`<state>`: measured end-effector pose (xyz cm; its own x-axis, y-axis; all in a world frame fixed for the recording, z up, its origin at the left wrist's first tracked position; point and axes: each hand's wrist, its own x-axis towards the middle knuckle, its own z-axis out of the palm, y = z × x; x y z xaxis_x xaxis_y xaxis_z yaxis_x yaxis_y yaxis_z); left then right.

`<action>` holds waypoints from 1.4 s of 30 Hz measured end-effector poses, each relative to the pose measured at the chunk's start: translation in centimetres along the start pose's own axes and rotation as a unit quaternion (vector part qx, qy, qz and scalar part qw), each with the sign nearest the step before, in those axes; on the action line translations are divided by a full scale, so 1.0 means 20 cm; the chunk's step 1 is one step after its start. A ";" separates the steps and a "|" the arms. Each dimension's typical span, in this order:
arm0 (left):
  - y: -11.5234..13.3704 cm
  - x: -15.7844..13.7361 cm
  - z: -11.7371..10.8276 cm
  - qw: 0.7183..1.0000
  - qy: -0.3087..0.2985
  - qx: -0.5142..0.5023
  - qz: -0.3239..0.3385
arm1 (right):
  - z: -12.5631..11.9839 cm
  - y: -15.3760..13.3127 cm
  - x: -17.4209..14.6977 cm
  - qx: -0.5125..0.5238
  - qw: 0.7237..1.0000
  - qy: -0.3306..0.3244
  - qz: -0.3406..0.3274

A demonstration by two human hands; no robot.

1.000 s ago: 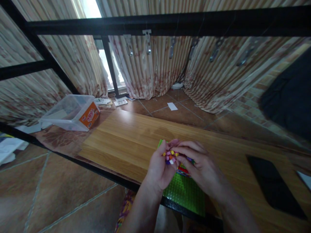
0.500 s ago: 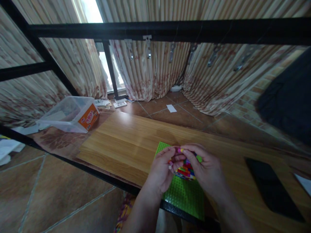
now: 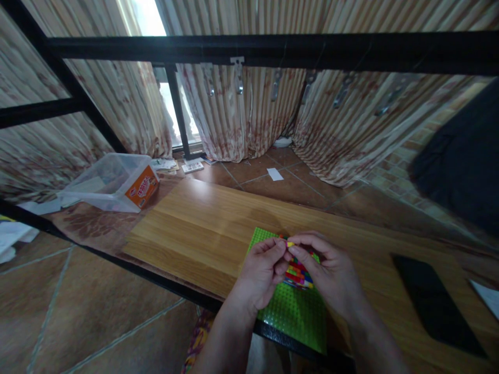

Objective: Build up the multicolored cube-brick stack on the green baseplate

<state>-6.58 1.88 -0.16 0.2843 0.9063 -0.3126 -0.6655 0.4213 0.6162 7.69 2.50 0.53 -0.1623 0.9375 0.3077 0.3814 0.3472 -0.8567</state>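
Over the green studded baseplate, both hands meet fingertip to fingertip around small toy building bricks, yellow and pink. My left hand is closed, its thumb and forefinger pinching the left end of these pieces. The thumb and fingers of my right hand pinch them from the right, at the yellow part. Just below the fingers, a cluster of multicoloured bricks stands on the baseplate, partly hidden by both hands.
The baseplate lies at the near edge of a wooden table. A dark flat slab lies on the right. At the left end is a clear plastic bin with an orange label. A black metal bar crosses ahead of the curtains.
My left fingers have curled in and closed more tightly; a small pale piece seen by them before is now hidden. The joined fingertips have shifted only slightly.
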 end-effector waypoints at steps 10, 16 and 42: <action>0.04 -0.02 -0.01 1.000 -0.007 0.012 -0.005 | -0.05 0.03 0.00 0.124 0.985 0.076 0.096; 0.06 0.01 -0.05 0.995 0.076 0.016 0.058 | -0.17 0.18 -0.01 0.028 0.983 0.128 0.127; 0.03 0.01 -0.04 0.997 0.060 0.034 0.035 | -0.12 0.33 0.01 0.013 0.986 0.009 0.167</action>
<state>-7.54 2.37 -0.40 0.1511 0.9250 -0.3487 -0.6317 0.3617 0.6856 12.40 5.01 -4.07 -0.0151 0.9998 0.0143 0.3875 0.0190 -0.9217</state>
